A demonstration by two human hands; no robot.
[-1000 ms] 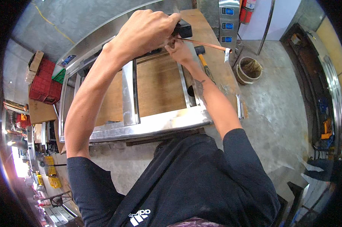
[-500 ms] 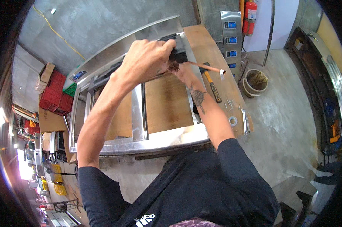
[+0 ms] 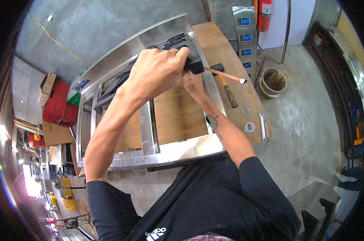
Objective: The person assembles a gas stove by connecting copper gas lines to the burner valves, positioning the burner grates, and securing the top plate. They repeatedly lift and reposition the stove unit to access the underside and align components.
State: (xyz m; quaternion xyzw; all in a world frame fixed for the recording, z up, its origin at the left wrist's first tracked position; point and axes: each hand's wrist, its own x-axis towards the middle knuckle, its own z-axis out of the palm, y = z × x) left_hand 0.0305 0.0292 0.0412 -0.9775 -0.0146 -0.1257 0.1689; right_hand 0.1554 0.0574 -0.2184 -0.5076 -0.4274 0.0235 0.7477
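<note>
My left hand [image 3: 160, 68] is closed in a fist over a black metal part [image 3: 196, 67], whose blocky end sticks out to the right of the knuckles. Just below it, my right hand [image 3: 193, 83] reaches up underneath, its fingers hidden behind the left hand and the black part. Both hands are over a stainless steel frame [image 3: 178, 145] with open bays. Black bars [image 3: 117, 85] run across the frame's far side. From near the black part a copper tube [image 3: 224, 74] points right, with a pale metal fitting at its end.
Right of the frame, a wooden board [image 3: 210, 38] carries a yellow-and-black hammer [image 3: 229, 94], a roll of tape [image 3: 249, 127], wrenches [image 3: 264, 127] and small screws. A bucket [image 3: 273, 86] stands on the floor. Red crates [image 3: 60, 105] are stacked at the left. A fire extinguisher [image 3: 264, 16] hangs behind.
My right hand has come lower and a little clear of the left. More of the black part's end shows now. The left fist keeps its grip, and the whole view has shifted slightly.
</note>
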